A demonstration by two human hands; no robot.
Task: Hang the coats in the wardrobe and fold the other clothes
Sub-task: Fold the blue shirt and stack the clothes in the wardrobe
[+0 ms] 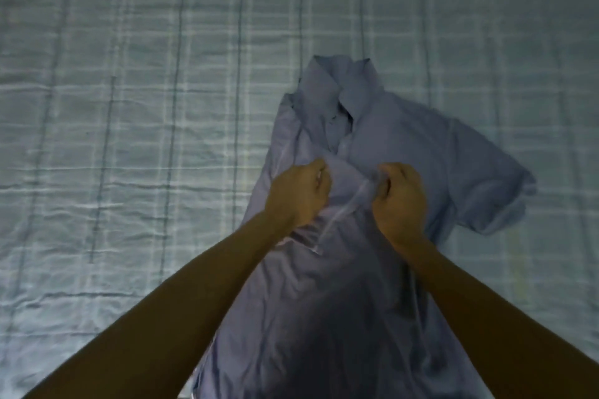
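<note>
Blue cotton, a short-sleeved shirt [389, 145] lies front-up on the checked bed [129, 106], collar away from the person. Both hands, left hand [298, 194] and right hand [400, 197], pinch the front opening at chest height, seemingly closing a button. Folding looks barely started; next the front must lie flat and shut.

Nothing can be read in this view: no text, label, brand, number or sign. The shirt [398, 145] shows plain cloth, and the bed cover [129, 106] only checked lines. A pale strip [337, 217] on the shirt's front may be a tag or the placket, but the dim, soft picture leaves nothing legible on it.
</note>
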